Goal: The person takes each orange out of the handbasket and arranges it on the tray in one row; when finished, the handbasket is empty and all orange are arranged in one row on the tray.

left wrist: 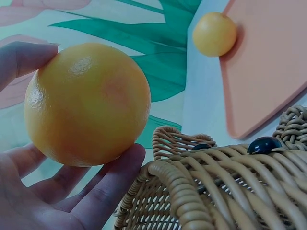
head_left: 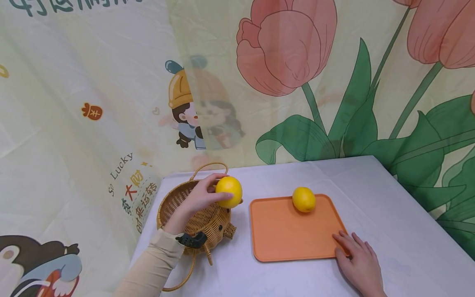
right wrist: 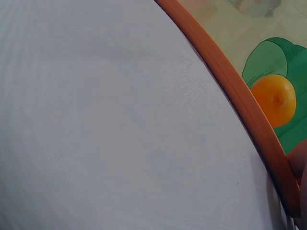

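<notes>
My left hand (head_left: pixel 202 196) grips a round yellow citrus fruit (head_left: pixel 231 192) between thumb and fingers, above the far right rim of a wicker basket (head_left: pixel 211 225). Close up in the left wrist view, the fruit (left wrist: pixel 88 105) is smooth and shiny, with fingertips beneath it and the thumb on its upper side. A lemon-like yellow fruit (head_left: pixel 304 199) lies at the back edge of an orange tray (head_left: pixel 289 235). My right hand (head_left: pixel 360 262) rests at the tray's front right corner, fingers loosely extended over the rim. Only its fingertips show in the right wrist view.
The basket has an animal face with dark eyes and a snout, and thin looped handles (head_left: pixel 185 282) at its back and front. A white cloth (head_left: pixel 400 231) covers the table. Printed curtains (head_left: pixel 297 136) hang behind and along the left.
</notes>
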A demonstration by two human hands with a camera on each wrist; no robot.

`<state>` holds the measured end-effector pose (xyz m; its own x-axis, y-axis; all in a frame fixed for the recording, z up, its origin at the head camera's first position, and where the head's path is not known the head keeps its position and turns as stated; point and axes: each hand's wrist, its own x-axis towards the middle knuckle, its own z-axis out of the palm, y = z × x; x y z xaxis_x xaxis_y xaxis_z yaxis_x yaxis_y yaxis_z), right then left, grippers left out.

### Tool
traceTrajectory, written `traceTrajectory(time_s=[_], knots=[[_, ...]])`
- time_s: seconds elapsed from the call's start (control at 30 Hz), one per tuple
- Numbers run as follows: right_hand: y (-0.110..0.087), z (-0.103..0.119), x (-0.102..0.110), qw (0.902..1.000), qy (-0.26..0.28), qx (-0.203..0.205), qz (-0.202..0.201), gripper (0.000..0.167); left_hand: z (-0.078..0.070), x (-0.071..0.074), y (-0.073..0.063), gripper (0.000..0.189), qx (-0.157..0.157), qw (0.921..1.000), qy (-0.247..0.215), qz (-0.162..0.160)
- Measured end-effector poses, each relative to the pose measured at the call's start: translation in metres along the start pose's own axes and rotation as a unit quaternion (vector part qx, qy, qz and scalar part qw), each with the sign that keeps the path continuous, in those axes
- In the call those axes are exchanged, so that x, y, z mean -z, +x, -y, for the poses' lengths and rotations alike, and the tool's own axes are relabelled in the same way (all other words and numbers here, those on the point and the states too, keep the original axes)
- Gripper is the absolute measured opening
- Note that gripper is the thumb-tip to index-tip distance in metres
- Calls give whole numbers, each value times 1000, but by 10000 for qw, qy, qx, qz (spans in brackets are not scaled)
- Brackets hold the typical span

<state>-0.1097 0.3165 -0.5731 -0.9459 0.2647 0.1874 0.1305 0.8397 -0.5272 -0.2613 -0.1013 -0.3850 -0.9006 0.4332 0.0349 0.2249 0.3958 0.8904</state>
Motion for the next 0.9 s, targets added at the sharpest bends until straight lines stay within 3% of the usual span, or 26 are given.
traceTrajectory(time_s=[0.9], knots=[[0, 0, 0, 10000, 2, 14, -41, 40, -1, -5, 0, 62, -46, 10000, -47, 35]])
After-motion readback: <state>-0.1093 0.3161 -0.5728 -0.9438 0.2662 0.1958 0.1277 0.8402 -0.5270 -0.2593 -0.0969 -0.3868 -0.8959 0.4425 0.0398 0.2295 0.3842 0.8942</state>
